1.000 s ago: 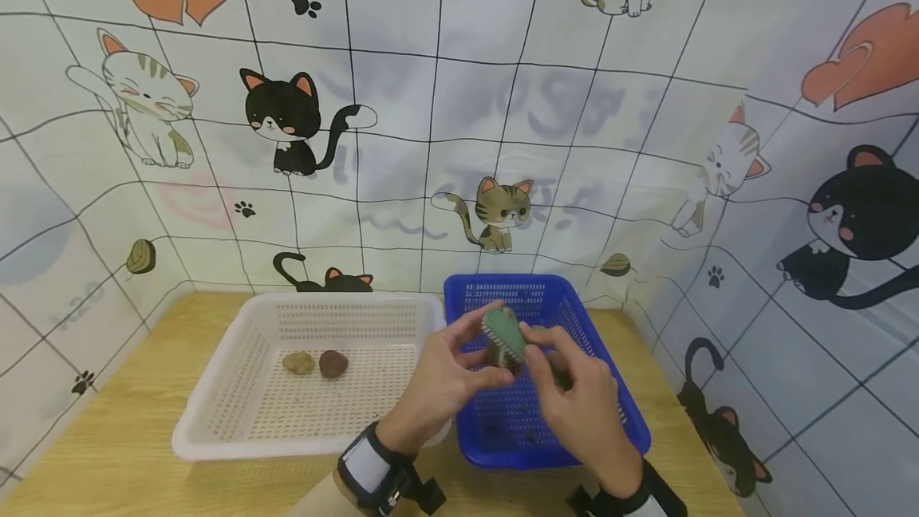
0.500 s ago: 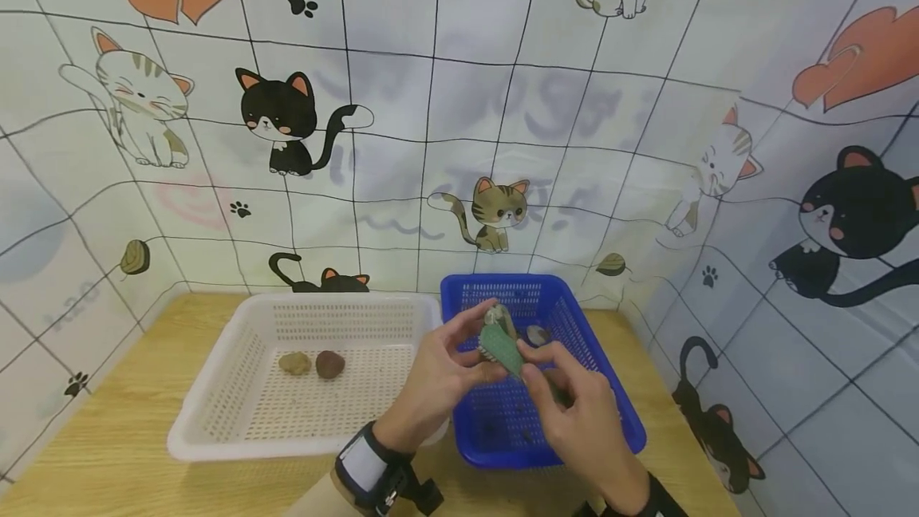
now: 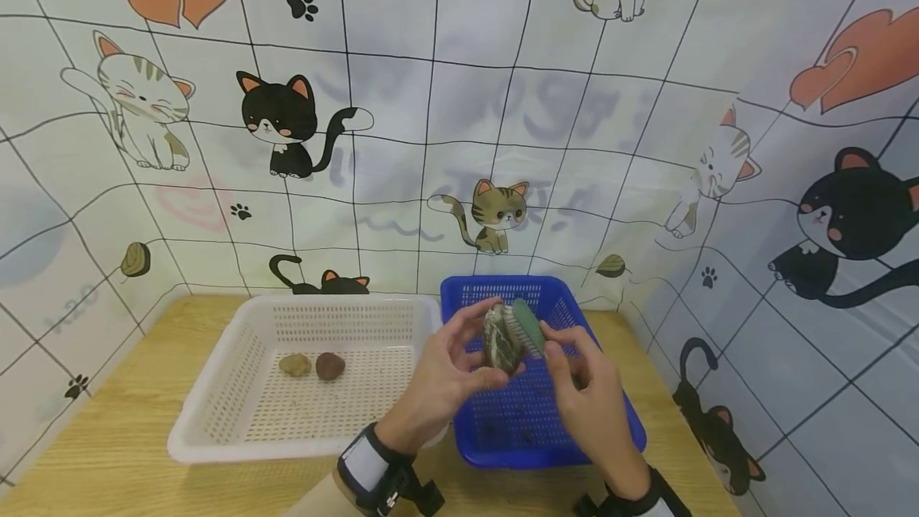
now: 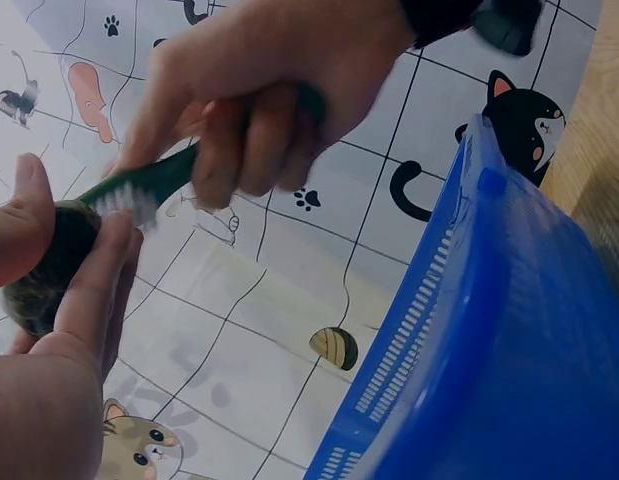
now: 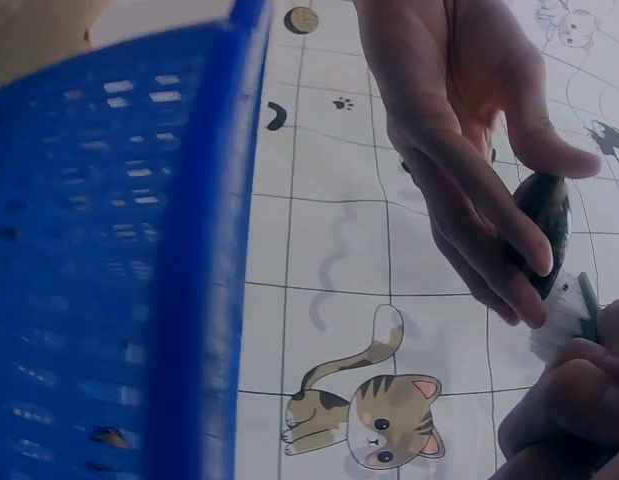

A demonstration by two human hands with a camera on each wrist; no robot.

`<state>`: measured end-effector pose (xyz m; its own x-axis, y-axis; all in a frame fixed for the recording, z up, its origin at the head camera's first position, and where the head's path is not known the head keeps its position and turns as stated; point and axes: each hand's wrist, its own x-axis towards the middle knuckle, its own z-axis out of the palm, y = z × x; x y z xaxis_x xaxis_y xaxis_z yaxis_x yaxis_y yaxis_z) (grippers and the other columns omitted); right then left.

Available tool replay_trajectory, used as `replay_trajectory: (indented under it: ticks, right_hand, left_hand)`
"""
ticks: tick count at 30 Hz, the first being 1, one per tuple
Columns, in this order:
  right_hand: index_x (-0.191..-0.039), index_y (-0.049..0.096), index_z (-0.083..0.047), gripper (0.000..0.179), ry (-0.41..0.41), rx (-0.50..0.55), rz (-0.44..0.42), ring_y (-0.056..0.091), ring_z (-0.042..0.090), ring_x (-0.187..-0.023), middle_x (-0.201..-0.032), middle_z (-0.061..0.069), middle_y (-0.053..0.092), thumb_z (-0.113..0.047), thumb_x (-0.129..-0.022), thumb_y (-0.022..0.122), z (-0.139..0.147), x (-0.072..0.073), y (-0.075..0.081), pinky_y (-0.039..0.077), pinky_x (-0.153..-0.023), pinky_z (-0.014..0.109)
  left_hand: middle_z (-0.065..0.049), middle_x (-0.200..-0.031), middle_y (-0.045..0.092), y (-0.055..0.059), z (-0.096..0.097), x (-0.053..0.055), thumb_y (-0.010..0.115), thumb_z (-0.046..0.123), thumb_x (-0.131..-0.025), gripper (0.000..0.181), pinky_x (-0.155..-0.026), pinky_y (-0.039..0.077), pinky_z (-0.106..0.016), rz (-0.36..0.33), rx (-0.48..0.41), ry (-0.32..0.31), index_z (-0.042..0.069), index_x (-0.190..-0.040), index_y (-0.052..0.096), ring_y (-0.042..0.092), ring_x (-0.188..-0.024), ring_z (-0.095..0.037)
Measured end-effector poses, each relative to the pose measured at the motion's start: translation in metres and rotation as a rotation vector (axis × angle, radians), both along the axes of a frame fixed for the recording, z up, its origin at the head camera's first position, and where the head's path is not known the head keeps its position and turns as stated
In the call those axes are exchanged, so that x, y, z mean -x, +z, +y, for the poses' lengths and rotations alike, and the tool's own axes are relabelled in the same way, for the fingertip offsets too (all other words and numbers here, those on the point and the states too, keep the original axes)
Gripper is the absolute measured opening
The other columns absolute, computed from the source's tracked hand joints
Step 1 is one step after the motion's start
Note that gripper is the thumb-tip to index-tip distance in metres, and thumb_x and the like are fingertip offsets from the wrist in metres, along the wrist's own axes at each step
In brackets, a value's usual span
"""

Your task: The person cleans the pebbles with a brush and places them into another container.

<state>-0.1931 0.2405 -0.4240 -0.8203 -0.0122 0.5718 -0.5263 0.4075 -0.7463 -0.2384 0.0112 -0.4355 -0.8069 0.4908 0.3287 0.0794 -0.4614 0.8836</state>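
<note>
Over the blue basket, my left hand (image 3: 445,369) holds a dark green stone (image 3: 501,339) with pale veins between thumb and fingers, its broad face towards me. My right hand (image 3: 594,405) grips the handle of a green brush (image 3: 529,327), fingers curled round it. The white bristles (image 5: 561,318) point left and meet the stone's right side. In the left wrist view the brush (image 4: 154,180) reaches across to the stone (image 4: 49,270), its bristles right at the left hand's fingertips. Part of the handle is hidden in the right fist.
The blue basket (image 3: 517,457) stands under both hands, with small dark bits on its bottom. Left of it, a white basket (image 3: 258,449) holds a yellowish stone (image 3: 295,364) and a reddish-brown stone (image 3: 331,366). Both stand on a wooden table (image 3: 108,421) before a cat-patterned sheet (image 3: 402,102).
The brush has moved from in front of the stone to its right side and turned, so the stone's veined face shows. The left hand has stayed nearly in place.
</note>
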Motion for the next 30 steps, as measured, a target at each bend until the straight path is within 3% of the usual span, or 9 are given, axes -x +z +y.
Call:
replay_trajectory:
  ticks: [4,7,9,11,15,21,23,26,30]
  right_hand:
    - [-0.128,0.074,-0.006,0.018,-0.011,0.032,-0.008,0.030,-0.014,-0.043,-0.142,0.025,0.081,0.000,-0.119,0.060,-0.001,-0.013,-0.006,0.029,-0.034,0.015]
    - [-0.132,0.074,-0.007,0.024,0.012,0.013,0.058,0.030,-0.017,-0.046,-0.105,0.017,0.087,0.006,-0.116,0.062,-0.005,-0.019,-0.008,0.029,-0.036,0.010]
    - [-0.134,0.074,-0.006,0.030,0.032,-0.020,0.136,0.031,-0.019,-0.048,-0.095,0.018,0.086,0.012,-0.111,0.065,-0.007,-0.020,-0.008,0.030,-0.038,0.008]
    - [-0.135,0.073,-0.003,0.034,0.046,-0.059,0.211,0.031,-0.019,-0.049,-0.094,0.021,0.087,0.015,-0.107,0.068,-0.009,-0.018,-0.005,0.031,-0.039,0.007]
    - [-0.136,0.073,0.001,0.037,0.025,-0.084,0.293,0.030,-0.016,-0.047,-0.117,0.030,0.086,0.018,-0.103,0.070,-0.010,-0.008,0.004,0.030,-0.041,0.007]
    - [-0.133,0.075,-0.003,0.029,-0.008,-0.009,0.206,0.031,-0.012,-0.043,-0.141,0.027,0.081,0.012,-0.111,0.064,-0.008,-0.004,0.011,0.029,-0.037,0.012]
    - [-0.132,0.076,-0.005,0.027,-0.010,0.010,0.159,0.030,-0.014,-0.043,-0.119,0.025,0.086,0.009,-0.114,0.062,-0.007,-0.007,0.008,0.029,-0.035,0.014]
    - [-0.131,0.075,-0.005,0.024,-0.004,0.044,0.092,0.030,-0.015,-0.044,-0.118,0.025,0.086,0.007,-0.116,0.061,-0.009,-0.016,0.001,0.029,-0.034,0.015]
    - [-0.135,0.071,-0.007,0.024,0.044,0.043,0.038,0.036,-0.015,-0.046,-0.100,0.015,0.085,0.004,-0.117,0.061,-0.015,-0.027,-0.007,0.034,-0.035,0.014]
  left_hand:
    - [-0.021,-0.176,0.054,0.001,0.000,0.000,0.100,0.017,-0.094,0.099,-0.104,0.072,-0.039,0.038,-0.017,0.047,0.019,-0.177,0.046,0.080,-0.133,-0.030]
    - [-0.019,-0.177,0.055,0.002,0.001,-0.002,0.101,0.014,-0.092,0.099,-0.103,0.072,-0.036,0.061,-0.007,0.071,0.019,-0.176,0.048,0.078,-0.136,-0.027]
    - [-0.018,-0.178,0.055,0.002,0.002,-0.003,0.101,0.010,-0.091,0.100,-0.105,0.071,-0.036,0.080,0.000,0.077,0.017,-0.175,0.048,0.076,-0.141,-0.029]
    - [-0.016,-0.178,0.056,0.002,0.003,-0.003,0.101,0.008,-0.090,0.100,-0.106,0.071,-0.037,0.095,0.005,0.075,0.016,-0.175,0.048,0.074,-0.145,-0.031]
    - [-0.017,-0.172,0.058,-0.001,0.005,-0.005,0.099,0.005,-0.091,0.098,-0.104,0.072,-0.040,0.119,0.008,0.045,0.015,-0.175,0.049,0.074,-0.145,-0.031]
    - [-0.016,-0.167,0.059,-0.001,0.007,-0.005,0.099,0.006,-0.091,0.097,-0.101,0.073,-0.042,0.152,0.001,0.039,0.016,-0.174,0.050,0.077,-0.138,-0.028]
    - [-0.017,-0.169,0.058,-0.001,0.006,-0.005,0.099,0.007,-0.092,0.098,-0.101,0.073,-0.040,0.147,-0.015,0.052,0.017,-0.175,0.049,0.077,-0.138,-0.028]
    - [-0.019,-0.174,0.056,-0.001,0.004,-0.004,0.100,0.015,-0.092,0.101,-0.102,0.072,-0.035,0.133,-0.043,0.084,0.016,-0.177,0.046,0.076,-0.139,-0.025]
    - [-0.021,-0.177,0.054,-0.001,0.001,-0.001,0.099,0.022,-0.094,0.102,-0.107,0.070,-0.033,0.130,-0.070,0.105,0.015,-0.179,0.043,0.077,-0.140,-0.022]
